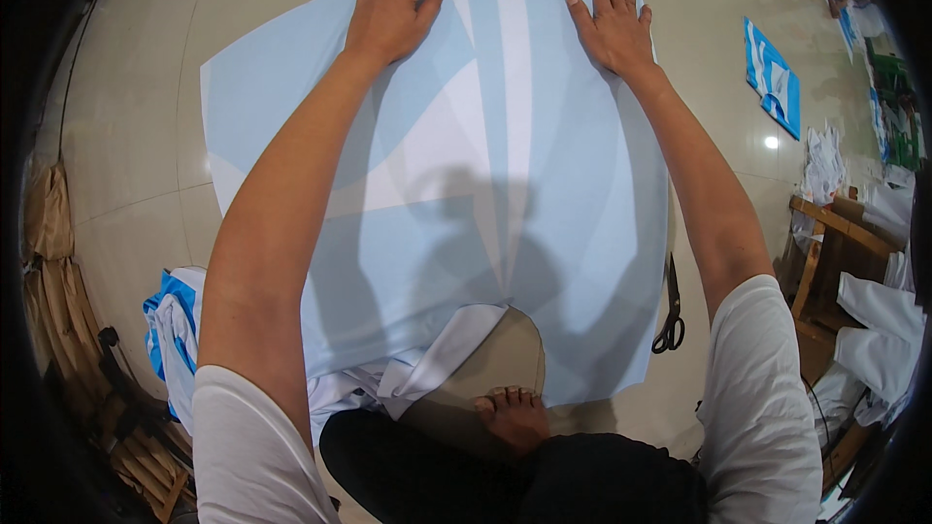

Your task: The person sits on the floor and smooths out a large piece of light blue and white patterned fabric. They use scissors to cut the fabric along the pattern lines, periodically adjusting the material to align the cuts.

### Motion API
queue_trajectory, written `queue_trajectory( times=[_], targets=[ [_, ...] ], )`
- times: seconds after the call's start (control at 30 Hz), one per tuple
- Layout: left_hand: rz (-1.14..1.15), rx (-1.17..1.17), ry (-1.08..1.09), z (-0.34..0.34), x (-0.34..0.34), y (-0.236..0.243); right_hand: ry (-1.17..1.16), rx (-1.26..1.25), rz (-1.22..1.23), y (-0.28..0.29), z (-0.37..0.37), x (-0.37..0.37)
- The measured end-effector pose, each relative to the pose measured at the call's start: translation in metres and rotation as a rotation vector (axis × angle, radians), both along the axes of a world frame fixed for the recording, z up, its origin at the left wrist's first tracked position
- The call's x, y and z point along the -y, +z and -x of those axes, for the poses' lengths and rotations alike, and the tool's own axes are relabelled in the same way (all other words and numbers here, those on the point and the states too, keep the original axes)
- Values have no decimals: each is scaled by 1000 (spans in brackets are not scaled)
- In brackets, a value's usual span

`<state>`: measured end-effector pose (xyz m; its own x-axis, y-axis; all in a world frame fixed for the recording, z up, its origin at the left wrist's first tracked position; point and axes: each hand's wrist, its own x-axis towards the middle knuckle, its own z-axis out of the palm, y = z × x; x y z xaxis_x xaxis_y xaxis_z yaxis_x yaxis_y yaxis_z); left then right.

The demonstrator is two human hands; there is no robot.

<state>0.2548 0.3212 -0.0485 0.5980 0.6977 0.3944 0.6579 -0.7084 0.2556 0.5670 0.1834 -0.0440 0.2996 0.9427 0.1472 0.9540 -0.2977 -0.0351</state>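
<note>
A large piece of light blue and white fabric [592, 233] lies spread over the tiled floor in front of me, with white stripes running down its middle. Near its far edge, my left hand [393, 10] rests on the cloth with fingers apart. My right hand [614, 24] lies flat at the far right corner, its fingers stretched out. Close to my body the fabric has a curved cut-out, and beside that its near left part is bunched in folds. Black-handled scissors [669, 330] lie on the floor just off the fabric's right edge.
A bundle of blue and white cloth [175, 330] sits to the left, with brown paper-like rolls [58, 301] beyond it. A folded blue and white piece [773, 80] lies at the far right. Nearer stand a wooden frame [811, 262] and white scraps [879, 320]. My bare foot [515, 419] is by the cut-out.
</note>
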Motion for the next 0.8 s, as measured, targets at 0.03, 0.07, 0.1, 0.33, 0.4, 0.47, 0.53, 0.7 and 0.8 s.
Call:
queue_trajectory(
  times=[0.03, 0.07, 0.1, 0.33, 0.4, 0.47, 0.53, 0.7, 0.8],
  targets=[
    [5, -7, -2, -1, 0, 1, 21, 5, -10, -1, 2, 2],
    [-5, -19, 1, 1, -1, 0, 46, 8, -19, -1, 5, 4],
    [-15, -31, 4, 3, -1, 0, 61, -7, -15, -1, 9, 8],
    [47, -92, -9, 6, -5, 5, -87, -79, -25, 1, -5, 26],
    [147, -143, 2, 0, 6, 24, -104, -76, -40, -1, -4, 38],
    [167, -153, -20, 0, 20, 35, -67, -64, -68, -4, 1, 52],
    [104, -111, -75, 4, 36, 33, -49, -37, -44, -8, 5, 62],
    [171, -189, -199, 6, 114, 39, -157, -146, 148, 30, 28, 67],
    [148, -196, -194, 6, 131, 28, -155, -134, 141, 31, 27, 66]
  ],
)
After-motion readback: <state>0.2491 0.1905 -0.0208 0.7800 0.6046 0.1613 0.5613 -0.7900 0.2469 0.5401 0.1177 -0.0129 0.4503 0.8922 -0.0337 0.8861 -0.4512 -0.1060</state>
